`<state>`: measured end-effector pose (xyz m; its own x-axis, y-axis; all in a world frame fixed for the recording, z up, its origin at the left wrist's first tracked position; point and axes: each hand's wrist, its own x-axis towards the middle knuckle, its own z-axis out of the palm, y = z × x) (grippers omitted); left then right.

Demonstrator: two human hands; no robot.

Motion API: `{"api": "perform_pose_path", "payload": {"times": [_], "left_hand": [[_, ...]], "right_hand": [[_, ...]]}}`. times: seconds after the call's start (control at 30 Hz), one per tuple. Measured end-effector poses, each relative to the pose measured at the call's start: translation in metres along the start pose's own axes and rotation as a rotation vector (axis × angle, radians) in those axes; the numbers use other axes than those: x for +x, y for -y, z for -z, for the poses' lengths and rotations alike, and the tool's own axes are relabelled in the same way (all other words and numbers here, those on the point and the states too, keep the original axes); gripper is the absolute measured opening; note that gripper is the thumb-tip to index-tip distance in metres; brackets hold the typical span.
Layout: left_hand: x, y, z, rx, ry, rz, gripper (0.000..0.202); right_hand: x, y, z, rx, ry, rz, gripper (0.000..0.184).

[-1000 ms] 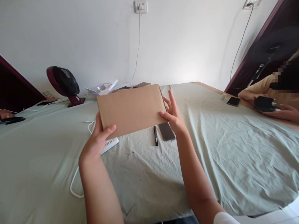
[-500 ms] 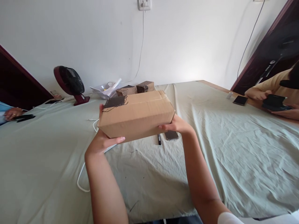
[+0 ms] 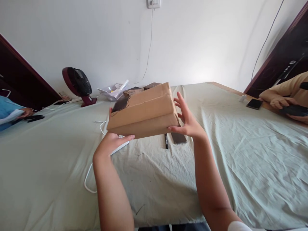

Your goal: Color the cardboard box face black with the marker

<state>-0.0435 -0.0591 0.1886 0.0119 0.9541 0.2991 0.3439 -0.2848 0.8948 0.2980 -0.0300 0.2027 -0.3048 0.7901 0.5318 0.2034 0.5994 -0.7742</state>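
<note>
A brown cardboard box (image 3: 144,112) with a black patch on its left end is held up above the cloth, its right end tilted higher. My left hand (image 3: 113,141) is closed around the lower left end, thumb along the front face; its other fingers are mostly hidden behind. At the right end, my right hand (image 3: 186,120) grips with its thumb on the front lower corner and its fingers spread up along the side. Below the box lie a black marker (image 3: 166,141), a dark phone (image 3: 179,138) and a white power strip (image 3: 120,147), partly covered.
A green cloth (image 3: 168,179) covers the table. Toward the wall stand a fan (image 3: 78,85), a clear plastic tray (image 3: 112,93) and small patterned boxes (image 3: 133,91). People sit at both sides; one person's hands hold a dark object (image 3: 295,110). A black wallet-like item (image 3: 254,104) lies right.
The box's right end has tipped up and turned. My right hand's fingers have spread and come into sight beside it. The view has shifted slightly left.
</note>
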Motion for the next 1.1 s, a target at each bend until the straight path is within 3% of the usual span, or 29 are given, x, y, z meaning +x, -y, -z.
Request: {"api": "perform_pose_path", "payload": {"times": [0.1,0.17,0.3,0.37,0.43,0.63,0.83,1.0,1.1], "left_hand": [[0.004,-0.007,0.002,0.020,-0.061,-0.135,0.133],[0.002,-0.012,0.006,0.118,-0.057,-0.208,0.133],[-0.005,-0.019,0.010,0.312,0.156,-0.181,0.135],[-0.007,-0.020,0.009,0.296,0.290,-0.206,0.141],[-0.007,-0.021,0.006,0.254,0.347,-0.274,0.144],[-0.011,-0.040,-0.011,0.523,0.099,-0.416,0.129],[-0.020,-0.059,-0.031,0.610,0.073,-0.534,0.120],[-0.018,-0.062,-0.032,0.521,0.055,-0.530,0.107],[-0.011,-0.058,-0.029,0.385,-0.178,-0.381,0.095]], "right_hand": [[-0.003,0.014,0.002,-0.089,-0.030,0.028,0.140],[-0.005,0.025,0.002,-0.144,-0.015,0.068,0.136],[-0.009,0.040,0.000,-0.218,0.098,0.124,0.127],[-0.010,0.044,0.000,-0.219,0.155,0.126,0.126],[-0.011,0.046,0.001,-0.199,0.183,0.120,0.123],[-0.012,0.044,-0.002,-0.022,0.219,0.024,0.125],[-0.006,0.032,-0.014,0.029,0.094,-0.155,0.124],[-0.003,0.029,-0.008,0.076,-0.016,-0.200,0.098],[-0.006,0.030,-0.004,0.038,-0.086,-0.152,0.095]]}}
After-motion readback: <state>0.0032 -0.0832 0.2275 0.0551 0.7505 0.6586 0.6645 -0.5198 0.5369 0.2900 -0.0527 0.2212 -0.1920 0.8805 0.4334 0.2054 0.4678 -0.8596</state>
